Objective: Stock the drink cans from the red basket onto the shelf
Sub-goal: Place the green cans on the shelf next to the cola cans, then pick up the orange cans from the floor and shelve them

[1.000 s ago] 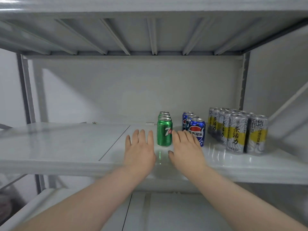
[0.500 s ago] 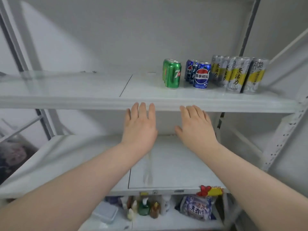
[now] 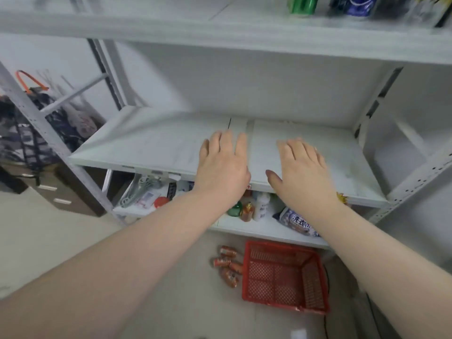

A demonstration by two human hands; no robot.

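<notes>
A white metal shelving unit (image 3: 244, 40) fills most of the view, its upper board running across the top and a bare white middle shelf board (image 3: 151, 145) lying below it. Two bare forearms reach in from the bottom corners towards that middle board. The left hand (image 3: 222, 167) is palm down over the board's front edge, fingers straight and close together, holding nothing. The right hand (image 3: 303, 167) is just beside it, also palm down with relaxed, straight fingers and the thumb stretched towards the left hand, and it too holds nothing. Whether either palm touches the board cannot be told. On the floor beneath the unit sits the red perforated plastic basket (image 3: 281, 248), slightly tilted in the view, its mesh bottom showing. To the far left, behind an upright post, a dark patterned bag with an orange handle (image 3: 31, 133) hangs above a dark drawer cabinet (image 3: 61, 192). On the lowest board lies a blue and white printed bag (image 3: 298, 221), with a white plastic bottle (image 3: 261, 206), a small red bottle (image 3: 247, 211) and a small green bottle (image 3: 235, 209) standing close together to its left. On the upper board, cut off by the frame, stand a green drink can (image 3: 302, 4) and a blue drink can (image 3: 354, 6), with blurred pale cans (image 3: 415, 8) to their right. Four small orange cans (image 3: 230, 277) lie on their sides on the floor just left of the basket.
</notes>
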